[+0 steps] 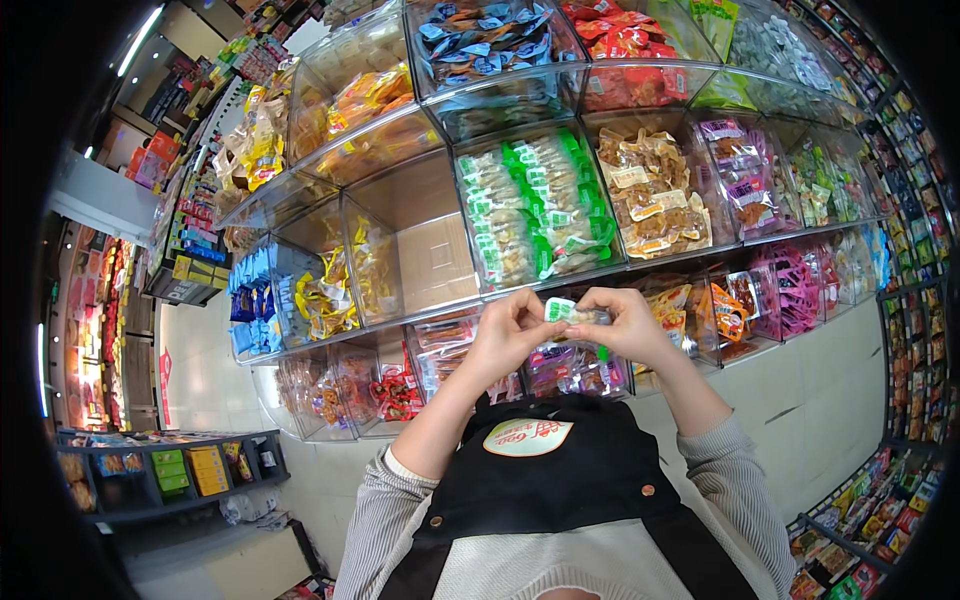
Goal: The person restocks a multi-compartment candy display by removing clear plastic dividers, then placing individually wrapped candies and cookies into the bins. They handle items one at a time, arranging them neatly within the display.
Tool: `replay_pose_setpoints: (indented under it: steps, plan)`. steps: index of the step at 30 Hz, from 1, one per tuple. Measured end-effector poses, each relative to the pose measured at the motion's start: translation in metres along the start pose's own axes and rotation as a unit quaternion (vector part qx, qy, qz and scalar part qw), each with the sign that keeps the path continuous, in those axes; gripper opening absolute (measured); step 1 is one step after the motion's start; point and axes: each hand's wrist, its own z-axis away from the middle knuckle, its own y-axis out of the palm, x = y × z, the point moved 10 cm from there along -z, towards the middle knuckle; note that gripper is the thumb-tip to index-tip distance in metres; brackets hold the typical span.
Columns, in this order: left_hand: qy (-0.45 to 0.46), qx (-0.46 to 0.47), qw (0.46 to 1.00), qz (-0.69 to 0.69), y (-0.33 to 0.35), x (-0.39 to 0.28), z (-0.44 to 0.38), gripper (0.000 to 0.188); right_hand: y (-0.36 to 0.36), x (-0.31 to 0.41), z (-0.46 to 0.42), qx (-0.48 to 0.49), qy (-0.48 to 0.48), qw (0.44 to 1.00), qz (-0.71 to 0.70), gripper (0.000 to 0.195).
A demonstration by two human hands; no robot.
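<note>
Between my two hands is a small green-and-white snack packet (562,309) with a clear part. My left hand (514,330) pinches one end between thumb and fingers. At the other end, my right hand (616,321) grips it the same way, and the thumbs almost meet. Just beyond my hands, a clear bin holds rows of pale packets (491,217) and green-edged packets (559,202) of similar look. To the left of that bin is a clear compartment (439,259) with a bare tan bottom.
Tiered acrylic bins hold brown vacuum packs (656,195), purple packs (746,180), blue packets (480,37) and yellow packets (326,296). Lower bins, one with pink packets (787,289), sit close below my hands. A low shelf (172,472) stands at left, stocked racks (919,300) at right.
</note>
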Motion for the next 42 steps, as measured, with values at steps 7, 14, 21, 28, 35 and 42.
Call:
replay_pose_setpoints:
  steps: [7,14,21,28,35,42]
  plan:
    - [0.170,-0.049,0.961,-0.215,0.000,-0.022,-0.046,0.014,-0.065,-0.032,0.029,-0.084,-0.010,0.995,0.054,0.019]
    - [0.273,-0.058,0.875,-0.395,0.033,-0.030,-0.090,0.011,-0.068,-0.047,0.023,-0.034,0.021,0.999,0.004,0.024]
    - [0.346,0.097,0.826,-0.434,0.063,-0.041,-0.131,0.024,-0.068,0.009,-0.001,0.042,-0.127,0.982,0.135,0.015]
    - [0.181,0.217,0.918,-0.278,0.061,-0.015,-0.169,0.033,-0.051,0.013,-0.064,0.008,-0.253,0.902,0.351,0.014]
    - [0.233,-0.165,0.947,-0.149,-0.049,-0.032,-0.062,0.020,-0.042,-0.004,-0.056,-0.027,-0.274,0.888,0.368,0.015]
    - [-0.170,-0.366,0.883,0.242,-0.149,0.159,0.101,0.041,-0.036,-0.004,-0.072,-0.018,-0.223,0.929,0.294,0.013]
